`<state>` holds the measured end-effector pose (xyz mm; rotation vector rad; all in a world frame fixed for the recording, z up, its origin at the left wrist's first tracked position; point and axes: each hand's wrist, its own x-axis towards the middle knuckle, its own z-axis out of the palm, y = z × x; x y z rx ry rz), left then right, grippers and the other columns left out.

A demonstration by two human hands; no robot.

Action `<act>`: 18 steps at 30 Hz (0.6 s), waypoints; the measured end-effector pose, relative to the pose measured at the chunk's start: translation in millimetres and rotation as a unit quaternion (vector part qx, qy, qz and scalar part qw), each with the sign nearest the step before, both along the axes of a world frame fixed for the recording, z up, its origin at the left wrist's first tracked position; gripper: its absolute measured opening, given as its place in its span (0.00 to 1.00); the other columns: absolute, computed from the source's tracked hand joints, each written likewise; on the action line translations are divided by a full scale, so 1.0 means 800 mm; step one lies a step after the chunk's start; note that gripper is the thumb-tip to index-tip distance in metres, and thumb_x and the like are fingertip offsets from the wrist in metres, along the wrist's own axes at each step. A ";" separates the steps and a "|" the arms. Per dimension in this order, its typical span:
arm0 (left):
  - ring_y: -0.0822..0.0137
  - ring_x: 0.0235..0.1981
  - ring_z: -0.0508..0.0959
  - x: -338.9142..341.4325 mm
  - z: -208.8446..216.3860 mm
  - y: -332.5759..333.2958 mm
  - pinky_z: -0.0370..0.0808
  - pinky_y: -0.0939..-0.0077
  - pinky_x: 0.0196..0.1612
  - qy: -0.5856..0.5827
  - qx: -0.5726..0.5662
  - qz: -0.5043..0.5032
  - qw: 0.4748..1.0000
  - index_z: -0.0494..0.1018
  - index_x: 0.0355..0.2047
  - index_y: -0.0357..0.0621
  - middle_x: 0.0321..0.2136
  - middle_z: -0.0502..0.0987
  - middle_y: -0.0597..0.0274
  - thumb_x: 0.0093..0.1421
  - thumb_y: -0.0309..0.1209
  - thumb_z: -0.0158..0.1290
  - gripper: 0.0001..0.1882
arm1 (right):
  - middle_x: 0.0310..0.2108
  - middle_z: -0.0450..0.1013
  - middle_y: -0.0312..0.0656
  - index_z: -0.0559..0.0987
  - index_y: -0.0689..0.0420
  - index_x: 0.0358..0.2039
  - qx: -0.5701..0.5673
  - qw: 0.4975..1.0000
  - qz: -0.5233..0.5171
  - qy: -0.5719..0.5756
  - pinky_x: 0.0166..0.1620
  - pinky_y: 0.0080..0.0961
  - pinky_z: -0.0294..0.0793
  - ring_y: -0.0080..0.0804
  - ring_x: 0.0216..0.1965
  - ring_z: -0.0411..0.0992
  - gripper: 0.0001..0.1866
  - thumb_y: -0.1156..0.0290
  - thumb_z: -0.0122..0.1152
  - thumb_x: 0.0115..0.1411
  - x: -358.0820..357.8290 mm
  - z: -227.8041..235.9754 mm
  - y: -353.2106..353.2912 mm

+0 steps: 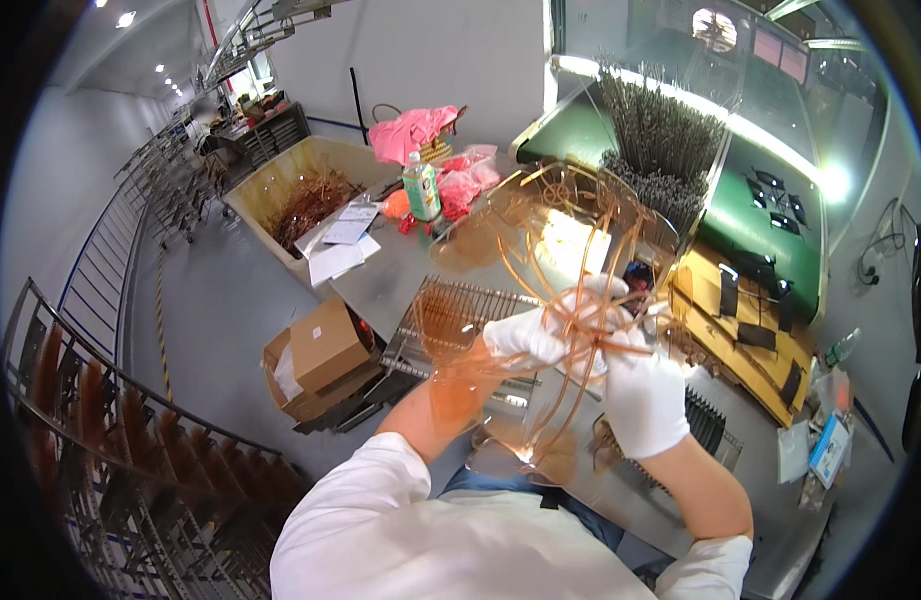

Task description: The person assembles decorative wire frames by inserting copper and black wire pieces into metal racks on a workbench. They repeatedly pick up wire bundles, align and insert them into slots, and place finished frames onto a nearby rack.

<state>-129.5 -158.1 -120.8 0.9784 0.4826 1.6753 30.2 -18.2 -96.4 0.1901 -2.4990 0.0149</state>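
— What is the largest thing in front of you?

— Your metal counter [391,278], running from its far left corner to its right edge. Past the far right edge lies a green belt [746,245], and beside the far left corner stands a beige tub [256,195] of reddish-brown scrap.

— And then?

— The amber lens cluster [594,325], clear lenses on thin branching stems, held up above the middle of your counter.

— Any labels or writing?

— By the left edge, a cardboard box [326,345] bears a small white label. At the far left corner, white papers [344,240] carry print too small to make out. Near the right edge lies a blue-and-white packet [830,445] with blurred print. Toward the far edge, a bottle [421,190] wears a green label, its lettering unclear.

— Where is the cluster relative to your fingers?

— Its hub sits between them. The fingers of your white-gloved left hand [529,338] are clamped on the stems from the left; those of your gloved right hand [646,405] are closed on stems just right of the hub. The lenses spread outward around both.
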 end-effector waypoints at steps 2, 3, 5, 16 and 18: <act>0.50 0.66 0.70 -0.006 -0.013 0.004 0.82 0.51 0.52 -0.021 0.010 0.043 0.999 0.54 0.71 0.57 0.63 0.68 0.57 0.45 0.36 0.78 0.58 | 0.35 0.76 0.48 0.80 0.59 0.39 -0.023 1.000 -0.013 -0.002 0.32 0.38 0.77 0.46 0.29 0.77 0.11 0.79 0.57 0.56 -0.009 0.010 -0.006; 0.46 0.68 0.68 -0.011 -0.018 0.009 0.82 0.48 0.53 -0.028 0.013 0.054 0.998 0.52 0.73 0.56 0.67 0.64 0.52 0.44 0.35 0.78 0.61 | 0.36 0.76 0.48 0.80 0.59 0.40 -0.022 1.000 -0.021 0.003 0.32 0.38 0.77 0.46 0.30 0.77 0.10 0.79 0.57 0.56 -0.015 0.010 -0.006; 0.40 0.69 0.66 -0.011 -0.013 0.009 0.83 0.47 0.53 -0.038 0.006 0.078 0.996 0.49 0.75 0.54 0.72 0.60 0.47 0.44 0.36 0.79 0.64 | 0.40 0.75 0.50 0.80 0.59 0.41 -0.004 0.999 -0.033 0.010 0.33 0.38 0.77 0.46 0.31 0.77 0.11 0.78 0.57 0.58 -0.027 0.005 -0.003; 0.46 0.63 0.73 -0.027 -0.007 0.001 0.83 0.37 0.52 -0.050 0.052 0.133 0.988 0.50 0.74 0.48 0.66 0.67 0.40 0.44 0.31 0.76 0.61 | 0.43 0.75 0.41 0.77 0.49 0.56 0.008 1.000 0.019 0.011 0.41 0.37 0.77 0.40 0.39 0.76 0.23 0.73 0.61 0.58 -0.038 0.035 0.016; 0.45 0.63 0.73 -0.034 -0.009 -0.002 0.81 0.35 0.54 -0.045 0.071 0.139 0.987 0.53 0.72 0.48 0.65 0.68 0.41 0.43 0.32 0.77 0.59 | 0.43 0.75 0.41 0.77 0.48 0.57 -0.039 0.997 0.022 0.061 0.42 0.37 0.77 0.41 0.40 0.75 0.25 0.72 0.64 0.57 -0.024 0.042 0.009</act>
